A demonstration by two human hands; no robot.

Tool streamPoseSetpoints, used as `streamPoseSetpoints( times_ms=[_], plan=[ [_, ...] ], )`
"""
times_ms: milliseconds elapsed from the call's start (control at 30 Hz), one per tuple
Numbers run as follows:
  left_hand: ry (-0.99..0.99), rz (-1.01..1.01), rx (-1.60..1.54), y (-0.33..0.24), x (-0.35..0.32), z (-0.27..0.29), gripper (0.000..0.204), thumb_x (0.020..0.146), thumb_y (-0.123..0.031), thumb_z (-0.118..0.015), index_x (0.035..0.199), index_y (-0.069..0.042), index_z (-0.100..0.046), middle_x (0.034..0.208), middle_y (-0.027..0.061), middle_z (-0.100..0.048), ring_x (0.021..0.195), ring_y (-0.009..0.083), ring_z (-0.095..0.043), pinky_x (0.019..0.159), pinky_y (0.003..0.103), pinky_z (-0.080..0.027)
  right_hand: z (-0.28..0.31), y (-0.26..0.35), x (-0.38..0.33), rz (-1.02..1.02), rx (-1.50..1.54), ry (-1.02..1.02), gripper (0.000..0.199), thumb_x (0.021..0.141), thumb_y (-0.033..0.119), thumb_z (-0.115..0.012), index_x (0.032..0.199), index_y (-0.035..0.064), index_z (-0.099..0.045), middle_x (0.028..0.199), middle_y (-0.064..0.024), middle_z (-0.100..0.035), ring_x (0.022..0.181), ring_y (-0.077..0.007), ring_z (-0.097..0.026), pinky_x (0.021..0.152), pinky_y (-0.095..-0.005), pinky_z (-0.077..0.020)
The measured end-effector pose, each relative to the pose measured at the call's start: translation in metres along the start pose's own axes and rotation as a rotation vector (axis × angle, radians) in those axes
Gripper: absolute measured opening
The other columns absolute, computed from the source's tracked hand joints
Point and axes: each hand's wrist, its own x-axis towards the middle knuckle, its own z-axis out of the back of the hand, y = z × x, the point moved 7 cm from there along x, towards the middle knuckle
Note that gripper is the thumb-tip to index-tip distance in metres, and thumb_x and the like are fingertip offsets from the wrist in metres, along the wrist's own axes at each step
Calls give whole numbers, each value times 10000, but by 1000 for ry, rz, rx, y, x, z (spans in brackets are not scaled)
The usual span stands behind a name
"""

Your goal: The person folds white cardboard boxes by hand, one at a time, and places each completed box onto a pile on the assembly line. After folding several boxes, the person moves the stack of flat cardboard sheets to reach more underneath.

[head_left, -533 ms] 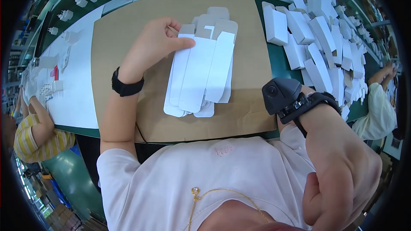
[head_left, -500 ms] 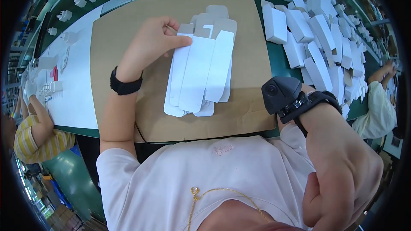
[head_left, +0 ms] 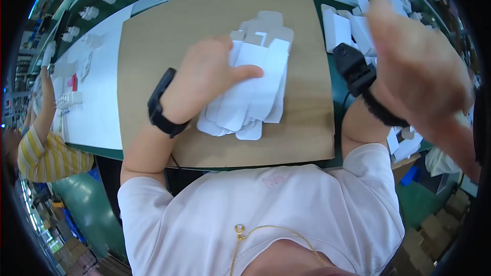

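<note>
My left hand lies on a stack of flat white carton blanks spread over a brown cardboard sheet; its fingers press on the top blank. A black band is on that wrist. My right hand is raised close to the camera at the right, blurred, fingers apart, with nothing in it. A black device is strapped to the right wrist.
Several folded white boxes lie at the right on the green table. A white sheet with small white parts covers the left side. Another person in a yellow striped sleeve works at the left.
My right hand has risen from below the table edge to high at the right, near the camera. My left hand has slid down and right onto the stack of blanks.
</note>
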Motion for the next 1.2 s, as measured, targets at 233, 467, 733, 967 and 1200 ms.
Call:
streamPoseSetpoints(
  times_ms=[233, 467, 733, 967, 1200],
  plan=[
    [44, 125, -81, 9, -8, -3, 467, 651, -322, -741, 836, 73, -576, 843, 237, -597, 785, 344, -587, 706, 382, -464, -20, -28, 26, -191, -137, -6, 350, 727, 269, -688, 875, 45, -465, 568, -45, -498, 477, -156, -454, 444, -279, -348],
    [95, 120, -195, 8, 4, -1, 394, 636, -296, -737, 787, 28, -570, 767, 207, -600, 724, 334, -589, 636, 370, -462, -33, -61, 27, -416, 36, 48, 330, 727, 257, -681, 897, 26, -518, 633, -114, -583, 542, -212, -550, 492, -324, -424],
    [217, 112, -826, -4, 5, 16, 226, 715, -76, -687, 896, 29, -600, 774, 47, -622, 700, 99, -579, 609, 245, -474, -11, -19, 39, -136, 535, 203, 237, 760, 199, -684, 834, 47, -518, 693, -30, -575, 618, -105, -553, 525, -266, -416],
    [-220, -64, -919, -29, 37, 75, 194, 750, -80, -676, 724, -23, -493, 658, -16, -524, 581, 46, -472, 503, 200, -382, 36, 14, 55, 43, 3, -508, 378, 779, 260, -654, 1081, 52, -561, 897, -144, -605, 664, -246, -610, 601, -310, -488],
    [-312, -88, -556, -6, 43, 77, 273, 706, -108, -709, 710, -26, -449, 678, 24, -482, 586, 104, -408, 521, 254, -365, 12, -8, 73, -176, 314, -303, 329, 743, 257, -718, 871, 20, -529, 842, -115, -594, 659, -172, -617, 560, -256, -475]
  ],
)
